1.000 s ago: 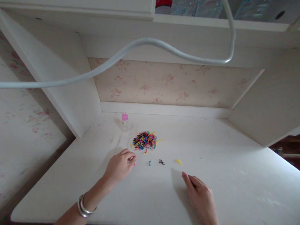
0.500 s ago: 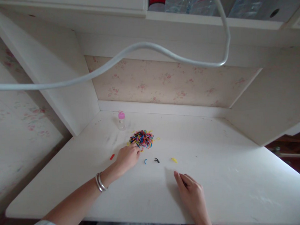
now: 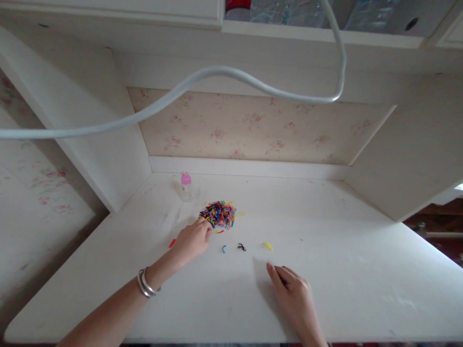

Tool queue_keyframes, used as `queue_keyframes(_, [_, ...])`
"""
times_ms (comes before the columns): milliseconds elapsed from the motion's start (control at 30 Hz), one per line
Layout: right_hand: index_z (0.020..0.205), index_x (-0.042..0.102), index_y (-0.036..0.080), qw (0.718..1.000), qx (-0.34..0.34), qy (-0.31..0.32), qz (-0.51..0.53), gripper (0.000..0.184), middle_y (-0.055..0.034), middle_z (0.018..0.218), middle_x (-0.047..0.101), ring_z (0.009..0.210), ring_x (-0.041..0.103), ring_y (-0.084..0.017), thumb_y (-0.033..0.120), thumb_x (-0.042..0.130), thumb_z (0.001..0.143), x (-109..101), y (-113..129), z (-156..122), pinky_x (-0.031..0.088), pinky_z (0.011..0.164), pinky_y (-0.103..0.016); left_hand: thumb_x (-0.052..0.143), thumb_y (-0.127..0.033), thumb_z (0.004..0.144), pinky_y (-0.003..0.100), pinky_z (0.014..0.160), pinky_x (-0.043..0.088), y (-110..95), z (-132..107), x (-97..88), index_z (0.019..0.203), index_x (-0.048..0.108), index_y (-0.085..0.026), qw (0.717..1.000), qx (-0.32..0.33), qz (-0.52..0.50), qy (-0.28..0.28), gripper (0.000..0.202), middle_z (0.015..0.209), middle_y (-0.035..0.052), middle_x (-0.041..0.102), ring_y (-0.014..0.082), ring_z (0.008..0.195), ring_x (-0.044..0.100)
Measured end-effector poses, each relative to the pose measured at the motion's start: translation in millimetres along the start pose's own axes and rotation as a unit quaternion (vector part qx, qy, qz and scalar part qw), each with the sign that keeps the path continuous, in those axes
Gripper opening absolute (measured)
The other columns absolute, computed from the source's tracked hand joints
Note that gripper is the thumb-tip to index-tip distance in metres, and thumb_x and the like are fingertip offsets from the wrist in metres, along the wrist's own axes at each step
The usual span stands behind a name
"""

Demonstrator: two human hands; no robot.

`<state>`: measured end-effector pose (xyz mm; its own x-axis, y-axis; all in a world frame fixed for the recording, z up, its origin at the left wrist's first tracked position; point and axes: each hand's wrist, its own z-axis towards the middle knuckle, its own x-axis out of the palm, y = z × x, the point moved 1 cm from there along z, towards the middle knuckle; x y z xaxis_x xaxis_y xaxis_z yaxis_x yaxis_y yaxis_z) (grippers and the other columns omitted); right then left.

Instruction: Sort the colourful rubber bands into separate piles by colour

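A heap of small, multicoloured rubber bands (image 3: 221, 214) lies on the white desk. At its near left edge is my left hand (image 3: 193, 238), fingers bent and pressed together against the bands; whatever is between the fingertips is hidden. A little red group of bands (image 3: 172, 243) sits beside that hand. To its right lie a blue band (image 3: 224, 249), some black bands (image 3: 242, 247) and a small yellow bunch (image 3: 267, 245). My right hand (image 3: 291, 294) rests closed nearer the front edge, thumb against the curled fingers, just below the yellow bunch. Its inside cannot be seen.
Behind the heap to the left stands a small clear bottle with a pink lid (image 3: 185, 179). A white cable (image 3: 220, 70) hangs across the upper view. Side panels and a back wall enclose the desk (image 3: 345, 281), and a shelf above holds plastic bottles (image 3: 308, 8).
My left hand has shifted slightly left at the heap's edge, partly covering the red bands. My right hand stays closed in nearly the same place. The view has shifted a little.
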<state>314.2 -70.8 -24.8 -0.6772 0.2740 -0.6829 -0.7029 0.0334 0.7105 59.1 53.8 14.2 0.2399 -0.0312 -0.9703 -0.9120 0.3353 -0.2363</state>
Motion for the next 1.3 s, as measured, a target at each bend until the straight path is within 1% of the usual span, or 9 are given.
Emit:
queue_keyframes(133, [0.065, 0.064, 0.02, 1.0, 0.001, 0.002, 0.0, 0.045, 0.0005, 0.059, 0.055, 0.056, 0.05, -0.012, 0.051, 0.042, 0.089, 1, -1, 1, 0.033, 0.057, -0.021, 0.038, -0.028, 0.092, 0.025, 0.073, 0.043, -7, 5, -6.8, 0.088, 0.06, -0.021, 0.999, 0.027, -0.022, -0.01, 0.023, 0.098, 0.0035, 0.06, 0.0147, 0.084, 0.061])
queue_keyframes(300, [0.067, 0.066, 0.02, 1.0, 0.008, -0.004, 0.013, 0.045, 0.0, 0.06, 0.056, 0.057, 0.05, -0.012, 0.051, 0.042, 0.089, 1, -2, 0, 0.032, 0.057, -0.021, 0.043, -0.028, 0.091, 0.023, 0.082, 0.044, -41, 17, -3.2, 0.092, 0.063, -0.021, 0.992, 0.114, -0.047, 0.005, 0.021, 0.101, 0.0033, 0.061, 0.014, 0.09, 0.06])
queue_keyframes(567, [0.059, 0.06, 0.018, 1.0, -0.004, -0.02, 0.008, 0.049, 0.0015, 0.054, 0.05, 0.052, 0.044, -0.011, 0.051, 0.041, 0.089, 2, -2, 0, 0.031, 0.054, -0.02, 0.046, -0.029, 0.089, 0.026, 0.073, 0.048, -101, 41, 22.1, 0.089, 0.066, -0.021, 0.975, 0.213, -0.042, 0.037, 0.022, 0.099, 0.0037, 0.063, 0.0157, 0.082, 0.064])
queue_keyframes(733, [0.062, 0.063, 0.018, 1.0, -0.006, -0.016, -0.001, 0.048, 0.0004, 0.056, 0.053, 0.053, 0.045, -0.011, 0.05, 0.04, 0.09, 2, -2, 0, 0.031, 0.053, -0.02, 0.045, -0.03, 0.089, 0.027, 0.069, 0.049, -114, 43, 30.6, 0.085, 0.069, -0.022, 0.973, 0.228, -0.042, 0.018, 0.026, 0.093, 0.0034, 0.065, 0.0161, 0.076, 0.065])
queue_keyframes(833, [0.063, 0.064, 0.019, 1.0, -0.007, -0.006, -0.005, 0.048, 0.0003, 0.057, 0.053, 0.054, 0.048, -0.011, 0.05, 0.04, 0.09, 1, -2, -1, 0.032, 0.054, -0.02, 0.043, -0.031, 0.09, 0.026, 0.067, 0.049, -105, 39, 24.6, 0.085, 0.069, -0.023, 0.974, 0.219, -0.052, -0.008, 0.028, 0.091, 0.0033, 0.065, 0.0154, 0.076, 0.065])
queue_keyframes(933, [0.065, 0.065, 0.02, 1.0, 0.001, -0.001, -0.009, 0.047, 0.0003, 0.057, 0.054, 0.055, 0.05, -0.012, 0.051, 0.039, 0.09, 1, -3, -1, 0.033, 0.056, -0.021, 0.04, -0.029, 0.093, 0.025, 0.072, 0.048, -83, 30, 7.5, 0.092, 0.068, -0.024, 0.977, 0.197, -0.069, -0.046, 0.029, 0.093, 0.0027, 0.064, 0.0145, 0.082, 0.063])
queue_keyframes(1100, [0.09, 0.067, 0.025, 0.998, 0.05, -0.01, -0.048, 0.041, -0.0003, 0.076, 0.062, 0.062, 0.057, -0.013, 0.052, 0.037, 0.089, 2, -4, 7, 0.039, 0.06, -0.022, 0.039, -0.028, 0.093, 0.022, 0.075, 0.046, -24, 3, -26.7, 0.097, 0.065, -0.023, 0.973, 0.147, -0.131, -0.123, 0.027, 0.093, 0.0028, 0.064, 0.0127, 0.084, 0.06])
queue_keyframes(1200, [0.115, 0.057, 0.026, 0.991, 0.057, -0.008, -0.124, 0.043, -0.0023, 0.097, 0.062, 0.066, 0.06, -0.013, 0.053, 0.037, 0.088, 3, 0, 20, 0.042, 0.061, -0.025, 0.043, -0.03, 0.091, 0.021, 0.069, 0.045, 16, -19, -39.3, 0.092, 0.066, -0.021, 0.961, 0.101, -0.19, -0.176, 0.025, 0.084, 0.0025, 0.064, 0.0119, 0.075, 0.059])
queue_keyframes(1300, [0.127, 0.046, 0.023, 0.976, 0.04, 0.006, -0.212, 0.051, -0.0072, 0.11, 0.057, 0.073, 0.062, -0.017, 0.054, 0.035, 0.089, 5, 7, 33, 0.043, 0.063, -0.028, 0.047, -0.034, 0.089, 0.021, 0.066, 0.045, 53, -41, -47.8, 0.091, 0.066, -0.019, 0.955, 0.034, -0.197, -0.217, 0.025, 0.082, 0.0025, 0.065, 0.012, 0.071, 0.058])
